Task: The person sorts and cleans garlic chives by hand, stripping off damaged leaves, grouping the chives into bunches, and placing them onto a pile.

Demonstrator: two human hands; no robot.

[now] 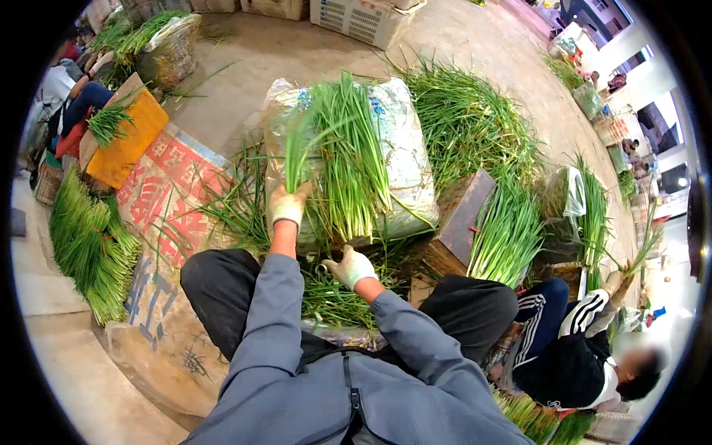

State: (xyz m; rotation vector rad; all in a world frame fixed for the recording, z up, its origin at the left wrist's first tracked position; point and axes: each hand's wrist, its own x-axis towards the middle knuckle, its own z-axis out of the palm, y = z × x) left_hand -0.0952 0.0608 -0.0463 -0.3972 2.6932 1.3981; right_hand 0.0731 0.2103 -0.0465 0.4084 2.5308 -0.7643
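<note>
My left hand (288,205), in a pale glove, is closed round the base of a small bunch of chives (298,152). Their leaf tips point up and are blurred. Beside it, a larger pile of chives (345,159) lies on a white plastic-wrapped bale (406,141), pale stem ends toward me. My right hand (351,268), also gloved, is just below those stem ends, thumb and forefinger apart, with nothing visible in it. Loose green leaves (337,300) lie between my knees, under my right hand.
A big heap of chives (467,119) lies beyond the bale at right. Tied chives (508,233) lean by a wooden box (461,222); more bundles (93,245) stand at left. A co-worker (586,356) sits close on my right. Crates (363,22) stand at the back.
</note>
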